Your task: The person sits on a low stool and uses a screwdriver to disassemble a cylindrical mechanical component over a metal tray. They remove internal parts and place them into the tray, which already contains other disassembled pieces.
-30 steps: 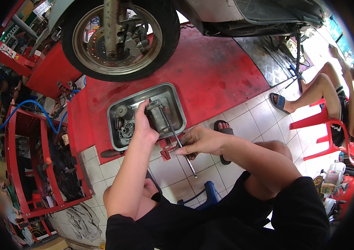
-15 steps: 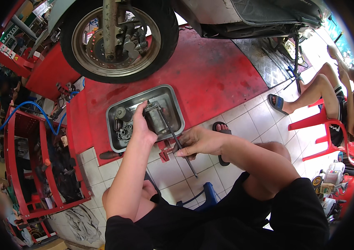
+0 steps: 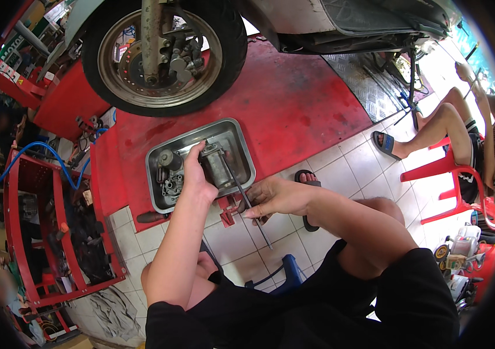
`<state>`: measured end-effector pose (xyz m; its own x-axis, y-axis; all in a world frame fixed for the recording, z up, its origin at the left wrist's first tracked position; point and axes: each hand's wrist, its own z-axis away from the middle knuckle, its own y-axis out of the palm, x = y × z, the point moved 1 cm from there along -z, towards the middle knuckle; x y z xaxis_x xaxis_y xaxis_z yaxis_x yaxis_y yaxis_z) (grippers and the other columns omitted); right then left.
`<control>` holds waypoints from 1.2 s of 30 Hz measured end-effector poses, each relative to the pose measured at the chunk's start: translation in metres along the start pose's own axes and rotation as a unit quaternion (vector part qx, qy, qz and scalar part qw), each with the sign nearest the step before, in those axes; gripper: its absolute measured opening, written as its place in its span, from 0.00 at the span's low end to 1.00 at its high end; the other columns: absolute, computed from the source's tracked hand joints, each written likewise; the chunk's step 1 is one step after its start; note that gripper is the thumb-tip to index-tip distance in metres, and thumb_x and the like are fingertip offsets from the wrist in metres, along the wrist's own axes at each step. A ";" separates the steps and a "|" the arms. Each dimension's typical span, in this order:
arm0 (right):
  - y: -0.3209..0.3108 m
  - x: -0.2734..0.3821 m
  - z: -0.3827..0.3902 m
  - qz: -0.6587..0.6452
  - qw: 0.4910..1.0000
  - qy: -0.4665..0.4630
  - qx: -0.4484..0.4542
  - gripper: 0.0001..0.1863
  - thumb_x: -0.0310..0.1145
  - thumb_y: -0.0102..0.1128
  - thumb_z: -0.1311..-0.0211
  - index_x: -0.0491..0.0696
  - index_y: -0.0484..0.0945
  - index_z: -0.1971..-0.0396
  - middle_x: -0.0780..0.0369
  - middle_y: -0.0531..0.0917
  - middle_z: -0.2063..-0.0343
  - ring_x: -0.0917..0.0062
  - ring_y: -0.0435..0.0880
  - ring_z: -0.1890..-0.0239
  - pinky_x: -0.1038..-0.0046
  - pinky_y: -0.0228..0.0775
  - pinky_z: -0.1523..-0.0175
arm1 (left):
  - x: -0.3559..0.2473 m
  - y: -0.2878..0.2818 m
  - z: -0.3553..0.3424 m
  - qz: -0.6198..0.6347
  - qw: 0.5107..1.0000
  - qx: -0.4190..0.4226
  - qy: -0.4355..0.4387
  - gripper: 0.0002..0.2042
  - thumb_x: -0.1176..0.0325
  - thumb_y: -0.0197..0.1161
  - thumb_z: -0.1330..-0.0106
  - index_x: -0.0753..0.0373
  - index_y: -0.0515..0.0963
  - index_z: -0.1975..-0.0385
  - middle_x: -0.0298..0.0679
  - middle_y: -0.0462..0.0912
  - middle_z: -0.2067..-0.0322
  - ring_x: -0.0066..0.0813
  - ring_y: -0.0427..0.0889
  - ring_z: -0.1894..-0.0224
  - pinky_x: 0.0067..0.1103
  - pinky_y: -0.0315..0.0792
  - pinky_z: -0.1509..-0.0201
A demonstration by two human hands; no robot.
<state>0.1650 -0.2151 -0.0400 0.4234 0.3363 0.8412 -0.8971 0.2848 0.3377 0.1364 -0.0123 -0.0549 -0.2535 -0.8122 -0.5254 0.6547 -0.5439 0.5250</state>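
My left hand (image 3: 199, 177) is closed on a grey cylindrical metal part (image 3: 218, 168), which it holds over the right side of a rectangular metal tray (image 3: 245, 138). My right hand (image 3: 269, 200) grips a long, thin dark rod (image 3: 238, 185) between thumb and fingers. The rod slants down beside the cylinder, its upper end against or just in front of the part; whether it touches cannot be made out. Its lower end sticks out below my right hand. In the tray's left half lie a small round metal part (image 3: 169, 159) and a grey casting with holes (image 3: 171, 186).
The tray rests on a red platform (image 3: 294, 110) below a motorbike's front wheel (image 3: 224, 70). A dark-handled tool (image 3: 152, 217) lies by the tray's near edge. A red tool rack (image 3: 14, 232) stands left, a blue stool (image 3: 289, 270) near my legs. Another person sits on a red chair (image 3: 433, 200) at right.
The view has shifted slightly, so the tray and wheel appear a little further left. Both hands keep their grips, with almost no visible movement of the cylinder or rod.
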 end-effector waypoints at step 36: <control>0.004 -0.009 0.003 0.049 0.996 0.030 -0.074 0.19 0.36 0.75 0.44 0.37 0.80 0.61 0.58 0.85 0.73 0.78 0.82 0.77 0.76 0.75 0.72 | 0.012 -0.009 -0.018 -0.059 0.998 -0.035 0.000 0.24 0.47 0.59 0.31 0.61 0.75 0.49 0.43 0.82 0.55 0.42 0.82 0.52 0.43 0.74 0.44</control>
<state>0.1573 -0.2200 -0.0450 0.3455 0.4198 0.8392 -0.9081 0.3752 0.1862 0.1399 -0.0132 -0.0776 -0.3318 -0.7434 -0.5808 0.6685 -0.6197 0.4112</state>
